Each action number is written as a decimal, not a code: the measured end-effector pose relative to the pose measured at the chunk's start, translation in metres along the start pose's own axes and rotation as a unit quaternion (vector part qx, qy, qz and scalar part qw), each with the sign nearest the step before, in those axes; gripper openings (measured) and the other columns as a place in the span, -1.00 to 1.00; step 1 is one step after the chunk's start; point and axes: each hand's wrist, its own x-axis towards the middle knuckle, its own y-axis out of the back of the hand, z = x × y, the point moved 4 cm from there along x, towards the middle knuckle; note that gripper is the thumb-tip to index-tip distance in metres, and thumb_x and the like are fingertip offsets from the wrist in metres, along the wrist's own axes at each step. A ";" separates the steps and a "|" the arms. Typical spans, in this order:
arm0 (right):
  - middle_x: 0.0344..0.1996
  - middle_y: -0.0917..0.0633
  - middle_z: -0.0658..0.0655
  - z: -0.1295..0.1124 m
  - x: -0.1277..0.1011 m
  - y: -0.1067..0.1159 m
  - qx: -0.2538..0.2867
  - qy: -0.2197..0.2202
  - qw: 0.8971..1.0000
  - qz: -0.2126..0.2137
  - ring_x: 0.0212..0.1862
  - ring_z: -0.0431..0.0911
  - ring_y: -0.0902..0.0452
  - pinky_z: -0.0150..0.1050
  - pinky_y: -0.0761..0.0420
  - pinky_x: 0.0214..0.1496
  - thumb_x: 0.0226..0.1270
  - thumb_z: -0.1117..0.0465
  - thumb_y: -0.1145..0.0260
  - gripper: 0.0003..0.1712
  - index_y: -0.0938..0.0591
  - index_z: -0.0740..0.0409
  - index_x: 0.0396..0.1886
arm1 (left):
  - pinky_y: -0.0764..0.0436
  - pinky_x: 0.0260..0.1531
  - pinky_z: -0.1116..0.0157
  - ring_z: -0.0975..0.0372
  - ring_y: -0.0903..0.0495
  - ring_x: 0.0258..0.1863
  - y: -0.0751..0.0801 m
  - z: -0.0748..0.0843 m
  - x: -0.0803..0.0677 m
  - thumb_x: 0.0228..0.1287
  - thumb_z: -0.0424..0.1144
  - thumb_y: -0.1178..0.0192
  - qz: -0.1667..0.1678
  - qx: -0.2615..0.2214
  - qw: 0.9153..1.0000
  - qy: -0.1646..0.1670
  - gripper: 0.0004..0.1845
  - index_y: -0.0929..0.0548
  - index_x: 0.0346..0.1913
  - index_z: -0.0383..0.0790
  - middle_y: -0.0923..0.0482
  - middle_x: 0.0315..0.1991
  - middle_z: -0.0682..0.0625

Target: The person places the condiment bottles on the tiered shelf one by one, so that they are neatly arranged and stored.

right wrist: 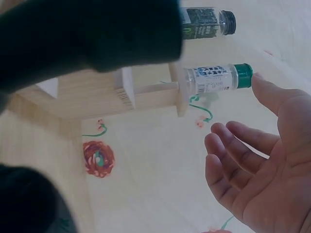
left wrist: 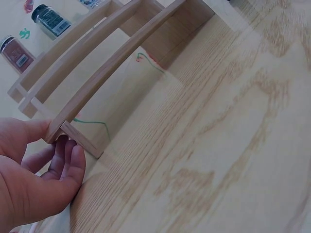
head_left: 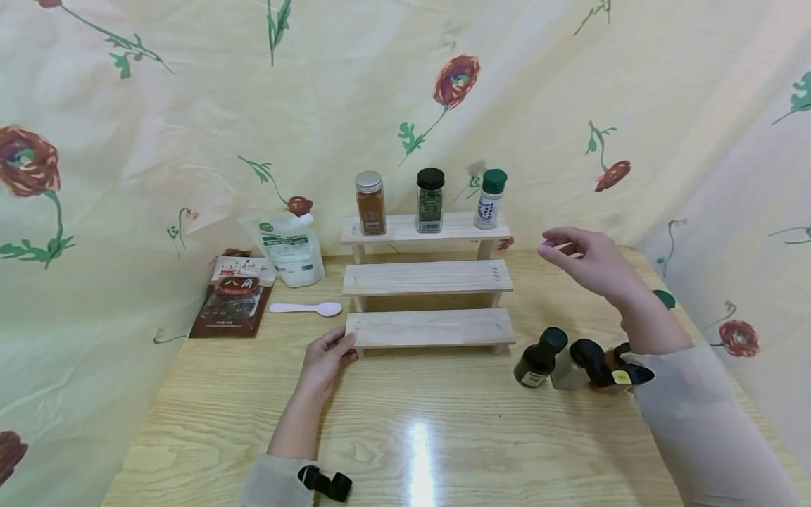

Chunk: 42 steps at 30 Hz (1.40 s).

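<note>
Your left hand [head_left: 326, 360] gripped the left end of the bottom step of the wooden rack [head_left: 431, 327], thumb on top and fingers under, likely to steady it on the worktop [head_left: 405, 436]. Your right hand [head_left: 586, 260] hung in the air with fingers loose and apart, holding nothing, just right of the green-capped bottle [head_left: 490, 198] standing on the top step. Two dark bottles [head_left: 538, 358] waited by your right forearm.
</note>
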 end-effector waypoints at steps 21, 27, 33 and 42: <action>0.06 -0.67 0.25 0.027 -0.045 -0.017 0.013 0.085 0.996 -0.034 -0.07 -0.39 -0.53 -0.56 -0.57 -0.10 0.54 0.19 -0.26 -0.54 -0.53 0.29 0.32 | -0.68 -0.28 0.46 0.30 -0.59 -0.29 -0.001 -0.001 -0.001 0.45 -0.41 -0.22 -0.001 0.000 1.000 0.005 -0.56 -0.47 0.28 -0.59 -0.58 -0.12 -0.12; 0.02 -0.67 0.01 0.033 -0.057 -0.023 0.047 0.121 0.989 -0.068 -0.09 -0.24 -0.59 -0.47 -0.60 -0.09 0.47 0.32 -0.31 -0.59 -0.57 0.25 0.26 | -0.69 -0.25 0.45 0.29 -0.59 -0.29 0.001 -0.002 -0.001 0.44 -0.38 -0.24 -0.002 -0.004 1.000 0.001 -0.54 -0.47 0.28 -0.59 -0.58 -0.10 -0.13; -0.02 -0.69 -0.12 0.036 -0.062 -0.027 0.056 0.169 0.978 -0.109 -0.06 -0.19 -0.60 -0.43 -0.59 -0.05 0.25 0.38 -0.48 -0.52 -0.63 0.19 0.17 | -0.70 -0.26 0.43 0.28 -0.60 -0.30 0.001 -0.002 0.000 0.42 -0.37 -0.26 -0.005 -0.007 1.000 -0.009 -0.55 -0.50 0.24 -0.59 -0.59 -0.12 -0.12; -0.04 -0.71 -0.05 0.037 -0.064 -0.033 0.068 0.194 0.963 -0.172 0.02 -0.23 -0.58 -0.47 -0.52 0.06 0.09 0.35 -0.59 -0.50 -0.70 0.06 0.07 | -0.70 -0.27 0.45 0.29 -0.59 -0.31 0.001 -0.003 0.001 0.45 -0.43 -0.20 0.001 -0.003 1.000 0.003 -0.56 -0.46 0.28 -0.61 -0.59 -0.14 -0.10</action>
